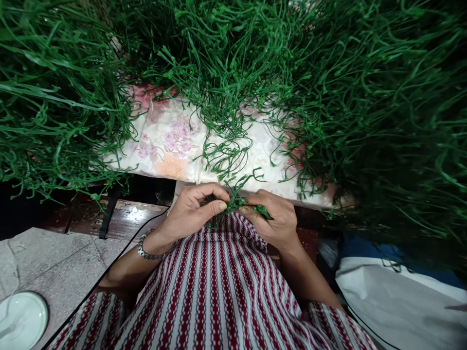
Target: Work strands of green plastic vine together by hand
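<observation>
Close to my lap, in front of the table's edge, both hands meet over a small bunch of thin green stems (235, 200) with forked tips; they look like artificial plant stems. My left hand (197, 206) pinches the bunch between thumb and forefinger. On the other side, my right hand (272, 214) is closed on the same bunch, with a bit of green poking out past its fingers. Exactly where the stems join is hidden by the fingertips. Loose green stems (228, 150) lie just beyond my hands on a floral cloth (178, 138).
Large heaps of the same stems rise on the left (54, 97), at the back and on the right (365, 97). A dark cable (120, 255) runs past my left arm. A white round dish or lid (24, 321) sits lower left, a white sack (397, 296) lower right.
</observation>
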{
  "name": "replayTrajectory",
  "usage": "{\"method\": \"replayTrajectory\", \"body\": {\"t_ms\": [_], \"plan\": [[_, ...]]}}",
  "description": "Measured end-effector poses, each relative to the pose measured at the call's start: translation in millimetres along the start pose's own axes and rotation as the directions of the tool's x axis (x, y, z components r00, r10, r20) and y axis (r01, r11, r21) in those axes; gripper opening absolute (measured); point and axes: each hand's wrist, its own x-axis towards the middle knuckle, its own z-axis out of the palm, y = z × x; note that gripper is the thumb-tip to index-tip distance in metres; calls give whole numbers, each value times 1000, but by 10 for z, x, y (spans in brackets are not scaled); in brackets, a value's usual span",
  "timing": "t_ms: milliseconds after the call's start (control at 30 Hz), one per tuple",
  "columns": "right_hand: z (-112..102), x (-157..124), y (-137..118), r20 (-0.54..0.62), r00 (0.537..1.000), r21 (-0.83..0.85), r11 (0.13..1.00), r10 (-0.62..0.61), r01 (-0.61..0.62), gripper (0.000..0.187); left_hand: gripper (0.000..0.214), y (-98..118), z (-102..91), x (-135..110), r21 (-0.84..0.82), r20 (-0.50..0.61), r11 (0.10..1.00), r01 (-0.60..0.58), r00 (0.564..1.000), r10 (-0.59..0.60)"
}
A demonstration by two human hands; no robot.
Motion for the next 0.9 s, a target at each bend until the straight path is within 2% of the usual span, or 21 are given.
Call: {"method": "replayTrajectory", "body": {"t_ms": [100,167,267,333,433,500,633,733,900], "plan": [[22,5,6,67,997,-9,999,40,-39,6,9,-37,42,19,-142,-10,989,51,999,-53],[-1,2,-16,88,993,-51,996,75,-71,14,11,-55,52,26,-202,-10,975,95,995,-99],[-67,6,-66,-32,997,-126,989,69,-72,23,11,-65,47,35,-211,-61,969,131,987,-146],[-97,34,-84,-50,998,-162,987,-22,13,24,11,-58,45,46,-179,-63,975,131,987,-145],[-88,107,-59,118,978,-231,952,-175,198,23,11,-35,61,65,-140,-40,987,80,995,-87],[-55,150,-18,173,954,-285,914,-245,287,19,12,-27,76,74,-131,-33,989,64,997,-69],[6,163,58,110,914,-369,838,-391,403,12,12,-55,96,74,-131,-55,986,103,992,-111],[20,141,60,120,895,-413,798,-430,438,12,12,-86,117,70,-75,-119,994,81,989,-89],[-36,161,-64,225,902,-505,748,-368,431,8,7,-81,161,58,154,-180,987,44,984,-16]]}}
